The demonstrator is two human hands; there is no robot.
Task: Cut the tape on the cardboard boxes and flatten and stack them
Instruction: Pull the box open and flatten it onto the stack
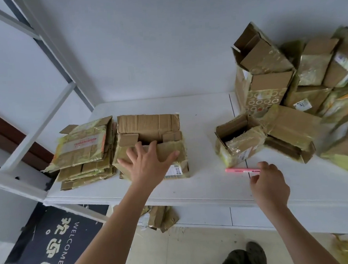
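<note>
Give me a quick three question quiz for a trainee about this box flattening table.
1. True or false: the left hand presses flat on a flattened box.
2. The pink cutter lies: A) on the white table; B) inside the open small box; C) on the floor.
3. Which hand touches the cutter?

Key: 1 true; 2 A; 3 the right hand, at the cutter's right end.

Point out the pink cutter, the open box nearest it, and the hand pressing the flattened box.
pink cutter [240, 170], head view, middle of its handle.
open box [242, 146], head view, its taped front wall.
left hand [148, 164], head view, back of the hand, on the flattened box [148, 123].
</note>
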